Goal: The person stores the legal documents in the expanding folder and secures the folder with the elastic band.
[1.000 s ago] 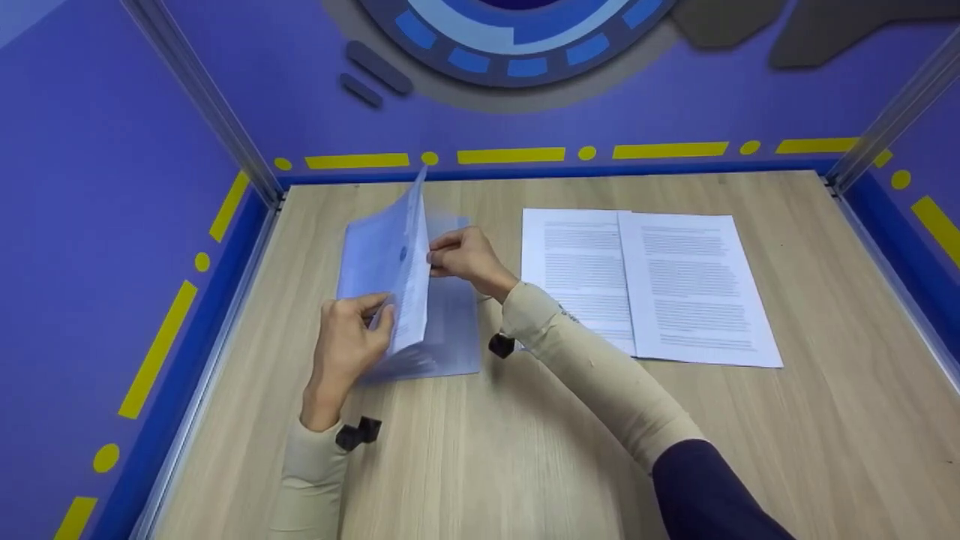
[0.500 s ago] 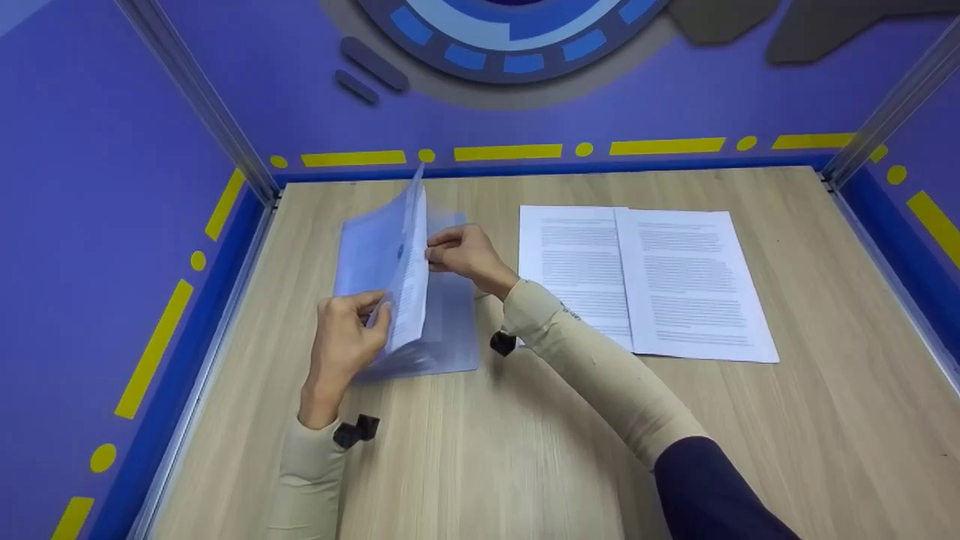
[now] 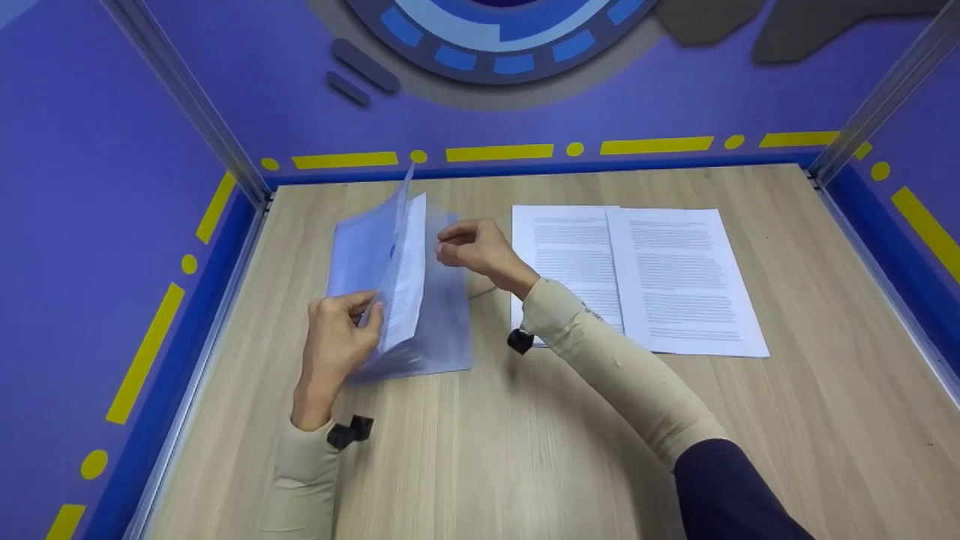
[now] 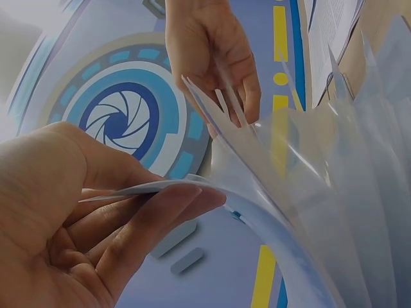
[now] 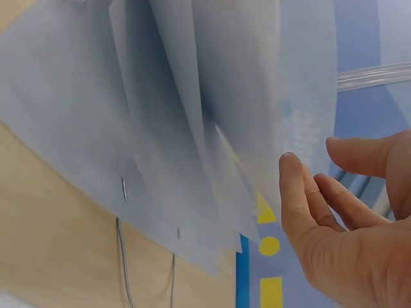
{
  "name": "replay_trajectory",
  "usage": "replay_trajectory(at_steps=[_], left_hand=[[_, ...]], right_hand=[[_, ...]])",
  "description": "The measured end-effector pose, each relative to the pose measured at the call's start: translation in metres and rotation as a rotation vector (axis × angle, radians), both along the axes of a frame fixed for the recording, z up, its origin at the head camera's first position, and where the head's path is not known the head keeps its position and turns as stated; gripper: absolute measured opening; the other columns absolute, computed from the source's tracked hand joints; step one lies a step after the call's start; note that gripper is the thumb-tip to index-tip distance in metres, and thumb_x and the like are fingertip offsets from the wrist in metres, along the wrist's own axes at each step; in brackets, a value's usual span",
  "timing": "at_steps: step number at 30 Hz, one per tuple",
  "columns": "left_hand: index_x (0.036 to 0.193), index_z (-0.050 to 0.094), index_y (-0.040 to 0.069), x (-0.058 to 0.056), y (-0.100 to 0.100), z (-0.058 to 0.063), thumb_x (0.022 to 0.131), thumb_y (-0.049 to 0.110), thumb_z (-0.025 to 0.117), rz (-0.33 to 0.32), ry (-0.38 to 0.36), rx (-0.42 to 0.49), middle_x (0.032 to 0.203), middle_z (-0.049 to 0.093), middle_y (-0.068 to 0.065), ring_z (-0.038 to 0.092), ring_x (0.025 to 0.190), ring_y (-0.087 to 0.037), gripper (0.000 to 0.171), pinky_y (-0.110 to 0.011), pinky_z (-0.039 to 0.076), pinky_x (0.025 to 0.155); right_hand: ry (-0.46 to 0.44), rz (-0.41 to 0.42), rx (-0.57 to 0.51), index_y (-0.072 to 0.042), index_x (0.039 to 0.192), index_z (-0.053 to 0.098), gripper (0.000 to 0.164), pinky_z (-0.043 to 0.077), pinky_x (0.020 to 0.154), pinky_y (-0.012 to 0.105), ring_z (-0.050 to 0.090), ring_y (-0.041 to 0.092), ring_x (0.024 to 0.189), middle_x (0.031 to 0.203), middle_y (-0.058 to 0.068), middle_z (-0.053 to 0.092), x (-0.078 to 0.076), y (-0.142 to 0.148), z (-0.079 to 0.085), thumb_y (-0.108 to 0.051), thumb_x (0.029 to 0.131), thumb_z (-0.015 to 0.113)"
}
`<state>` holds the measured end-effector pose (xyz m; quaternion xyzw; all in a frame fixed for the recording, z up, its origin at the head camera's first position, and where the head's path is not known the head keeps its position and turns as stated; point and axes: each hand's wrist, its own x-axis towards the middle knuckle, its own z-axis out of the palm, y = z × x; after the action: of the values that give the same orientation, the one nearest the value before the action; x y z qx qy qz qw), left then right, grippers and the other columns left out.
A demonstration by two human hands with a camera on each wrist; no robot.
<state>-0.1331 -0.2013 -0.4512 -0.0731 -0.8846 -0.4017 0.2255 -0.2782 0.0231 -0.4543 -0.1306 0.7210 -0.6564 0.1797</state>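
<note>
A translucent plastic folder (image 3: 360, 247) lies opened at the left of the table, its cover and clear sleeves raised on edge. Among the raised leaves is a printed paper sheet (image 3: 409, 277). My left hand (image 3: 337, 337) pinches the lower edge of the raised leaves between thumb and fingers; the left wrist view shows a bent plastic edge in that pinch. Just right of the sheet is my right hand (image 3: 480, 247), its fingers bent loosely. In the right wrist view, thumb and fingers (image 5: 295, 192) stand apart with nothing between them, beside the fanned sleeves (image 5: 173, 96).
Two stacks or sheets of printed paper lie side by side to the right, the left one (image 3: 574, 255) partly under the right one (image 3: 679, 277). A thin cord loop (image 5: 122, 263) sticks out from the folder's edge. Blue walls (image 3: 510, 120) enclose the wooden table (image 3: 465, 465).
My right hand has let go of the raised sheet's edge and moved slightly right. The sheet now stands a little apart from the cover. The left hand keeps its pinch.
</note>
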Motion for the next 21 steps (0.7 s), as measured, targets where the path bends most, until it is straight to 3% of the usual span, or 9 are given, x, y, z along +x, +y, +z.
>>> replay_trajectory(at_steps=[6,12,21], left_hand=[[0.102,0.081,-0.011,-0.001,0.0,0.0,0.088,-0.006,0.073,0.002,0.005,-0.002,0.094,0.08,-0.025,0.08,0.082,-0.034,0.017,-0.051,0.065,0.074],[0.104,0.081,-0.01,0.0,-0.001,0.0,0.088,-0.005,0.074,0.015,0.001,-0.017,0.093,0.08,-0.024,0.08,0.079,-0.034,0.018,-0.051,0.065,0.073],[0.103,0.082,-0.009,-0.001,0.0,-0.001,0.088,-0.004,0.074,0.01,0.009,-0.029,0.092,0.08,-0.023,0.08,0.077,-0.031,0.017,-0.049,0.064,0.069]], right_hand=[[0.001,0.005,0.009,0.003,0.126,0.072,0.03,0.062,0.097,0.035,0.073,0.023,0.107,0.12,0.016,0.072,0.005,0.024,0.006,-0.008,0.099,0.075],[0.054,-0.005,0.047,0.001,0.126,0.073,0.03,0.061,0.1,0.044,0.073,0.028,0.109,0.119,0.015,0.073,0.007,0.051,0.011,-0.01,0.098,0.077],[0.1,-0.068,0.168,-0.002,0.129,0.072,0.032,0.06,0.103,0.046,0.073,0.029,0.113,0.125,0.015,0.072,0.006,0.103,0.011,-0.018,0.101,0.076]])
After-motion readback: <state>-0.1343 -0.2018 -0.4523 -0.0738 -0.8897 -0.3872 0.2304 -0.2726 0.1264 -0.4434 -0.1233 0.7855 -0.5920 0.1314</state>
